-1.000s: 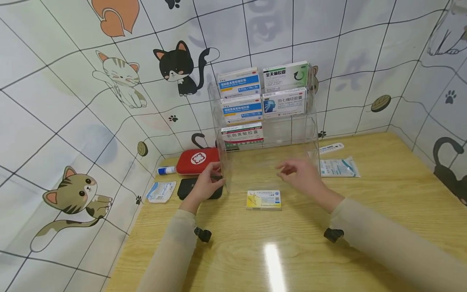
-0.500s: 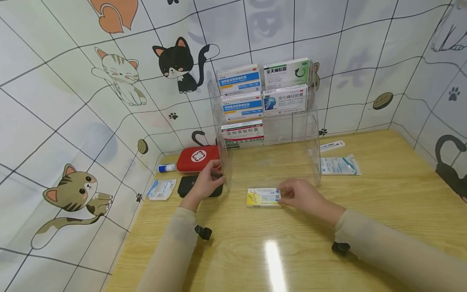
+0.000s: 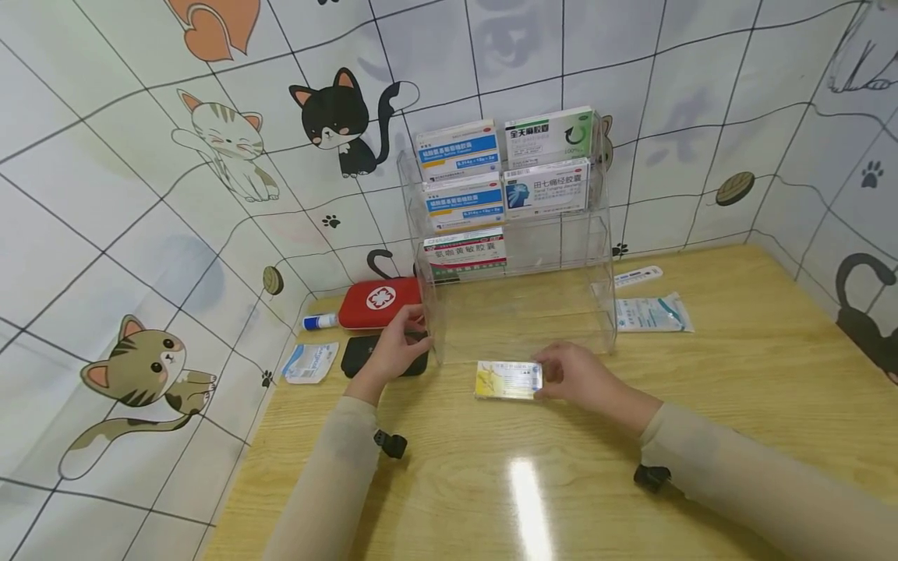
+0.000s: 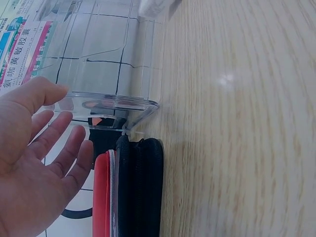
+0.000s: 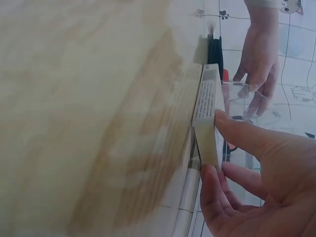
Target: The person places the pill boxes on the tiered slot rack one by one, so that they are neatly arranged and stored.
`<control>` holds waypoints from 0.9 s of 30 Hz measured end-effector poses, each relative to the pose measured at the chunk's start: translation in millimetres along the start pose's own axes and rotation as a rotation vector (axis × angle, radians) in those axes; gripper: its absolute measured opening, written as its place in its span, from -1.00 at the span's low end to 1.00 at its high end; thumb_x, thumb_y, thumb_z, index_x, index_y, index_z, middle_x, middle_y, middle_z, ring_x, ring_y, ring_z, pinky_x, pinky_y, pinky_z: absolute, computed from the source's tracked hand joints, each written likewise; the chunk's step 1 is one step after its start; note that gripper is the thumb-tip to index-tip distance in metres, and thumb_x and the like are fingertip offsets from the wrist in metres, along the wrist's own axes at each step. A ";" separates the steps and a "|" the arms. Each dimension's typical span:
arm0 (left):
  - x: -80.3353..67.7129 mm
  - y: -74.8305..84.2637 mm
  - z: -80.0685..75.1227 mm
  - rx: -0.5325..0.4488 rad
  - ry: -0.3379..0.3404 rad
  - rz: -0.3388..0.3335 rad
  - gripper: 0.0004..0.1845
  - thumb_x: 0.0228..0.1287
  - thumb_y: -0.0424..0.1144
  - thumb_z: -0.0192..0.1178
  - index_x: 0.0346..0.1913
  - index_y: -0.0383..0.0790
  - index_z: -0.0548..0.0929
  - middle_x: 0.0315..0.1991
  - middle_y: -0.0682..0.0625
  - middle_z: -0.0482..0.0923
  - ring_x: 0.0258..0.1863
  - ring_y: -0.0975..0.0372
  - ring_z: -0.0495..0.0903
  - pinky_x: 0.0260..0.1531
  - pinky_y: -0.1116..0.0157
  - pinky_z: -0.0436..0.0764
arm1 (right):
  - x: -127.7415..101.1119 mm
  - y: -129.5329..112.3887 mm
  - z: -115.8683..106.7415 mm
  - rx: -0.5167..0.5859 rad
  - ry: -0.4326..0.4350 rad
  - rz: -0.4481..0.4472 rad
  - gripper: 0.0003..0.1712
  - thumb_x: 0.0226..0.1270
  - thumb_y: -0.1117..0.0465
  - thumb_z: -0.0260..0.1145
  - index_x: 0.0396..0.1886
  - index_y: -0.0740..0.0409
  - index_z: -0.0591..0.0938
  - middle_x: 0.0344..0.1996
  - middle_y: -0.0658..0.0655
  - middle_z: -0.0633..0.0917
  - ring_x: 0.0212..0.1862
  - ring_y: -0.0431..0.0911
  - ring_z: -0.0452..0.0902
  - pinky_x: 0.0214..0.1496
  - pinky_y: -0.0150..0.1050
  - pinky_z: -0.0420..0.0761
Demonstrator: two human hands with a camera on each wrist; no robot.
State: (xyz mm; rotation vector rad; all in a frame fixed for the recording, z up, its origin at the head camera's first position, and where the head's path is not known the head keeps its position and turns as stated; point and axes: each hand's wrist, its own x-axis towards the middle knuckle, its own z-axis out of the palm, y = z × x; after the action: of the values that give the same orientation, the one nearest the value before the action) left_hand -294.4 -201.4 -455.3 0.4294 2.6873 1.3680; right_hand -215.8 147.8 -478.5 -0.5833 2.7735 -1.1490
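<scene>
My right hand pinches the right end of a small yellow and white medicine box between thumb and fingers. In the right wrist view the box is tilted, with the thumb on one edge and fingertips at the opposite edge. My left hand is at the lower left side of a clear acrylic display rack. In the left wrist view the left hand's fingers are spread and loosely bent, and the thumb tip is at the rack's side panel; whether it presses there I cannot tell.
Several medicine boxes stand on the rack's upper tiers. A red first-aid case, a black case, a blue-capped tube and a white packet lie left. A thermometer and a sealed packet lie right.
My right hand has come down from inside the rack's front to the medicine box and taken its right end; the box now tilts slightly. The left hand stays at the rack's side.
</scene>
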 end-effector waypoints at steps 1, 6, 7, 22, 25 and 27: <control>0.0 0.3 -0.1 0.001 0.001 -0.003 -0.37 0.38 -0.31 0.35 0.44 -0.02 0.36 0.27 -0.11 0.51 0.23 0.04 0.53 0.22 -0.01 0.62 | -1.1 -0.2 0.7 -0.003 0.007 0.004 -0.34 0.01 0.21 0.69 0.15 0.28 0.70 0.00 0.19 0.69 -0.13 -0.04 0.67 -0.12 -0.18 0.69; 0.2 -0.1 -0.1 0.002 -0.008 0.006 -0.35 0.38 -0.32 0.33 0.46 -0.07 0.34 0.28 -0.14 0.50 0.22 0.02 0.53 0.21 -0.01 0.62 | -6.7 -2.3 2.8 0.018 0.026 0.017 -0.35 0.01 0.23 0.69 0.17 0.16 0.71 0.13 0.19 0.65 0.01 0.05 0.69 0.05 -0.01 0.71; 0.2 -0.2 0.0 0.001 -0.007 0.007 -0.36 0.39 -0.32 0.33 0.46 -0.07 0.34 0.27 -0.15 0.50 0.22 0.02 0.53 0.20 -0.01 0.62 | -7.7 -2.6 2.5 0.037 0.028 0.022 -0.38 0.04 0.24 0.67 0.16 0.14 0.71 0.12 0.19 0.67 0.01 0.06 0.70 0.06 0.00 0.72; 1.0 -1.8 2.4 0.011 0.010 0.030 -0.36 0.39 -0.33 0.33 0.46 -0.10 0.35 0.30 -0.11 0.50 0.19 0.03 0.56 0.13 0.02 0.66 | -6.7 -10.7 -43.2 0.057 0.230 -0.075 -0.81 0.34 0.26 0.48 -0.07 0.01 0.82 -0.03 0.10 0.78 -0.16 -0.08 0.77 -0.13 -0.23 0.77; 1.4 -2.7 2.2 0.013 0.011 0.027 -0.37 0.38 -0.32 0.33 0.44 -0.07 0.36 0.30 -0.09 0.50 0.19 0.03 0.56 0.14 0.02 0.66 | -0.5 -17.0 -67.2 0.003 0.303 -0.098 -0.82 0.34 0.25 0.47 -0.08 0.00 0.82 -0.03 0.08 0.79 -0.17 -0.04 0.79 -0.16 -0.14 0.78; 1.5 -3.2 1.7 0.014 0.013 0.024 -0.37 0.38 -0.33 0.34 0.43 -0.05 0.36 0.30 -0.09 0.50 0.20 0.03 0.56 0.15 0.01 0.65 | 5.0 -21.3 -83.4 -0.032 0.354 -0.105 -0.82 0.34 0.24 0.48 -0.08 -0.01 0.82 0.00 0.07 0.77 -0.17 -0.03 0.80 -0.17 -0.13 0.77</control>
State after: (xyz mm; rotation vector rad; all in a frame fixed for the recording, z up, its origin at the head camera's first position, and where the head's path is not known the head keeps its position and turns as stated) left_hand -296.1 -201.4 -458.9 0.4573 2.7130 1.3634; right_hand -232.0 187.6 -403.7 -0.5860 3.0921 -1.3500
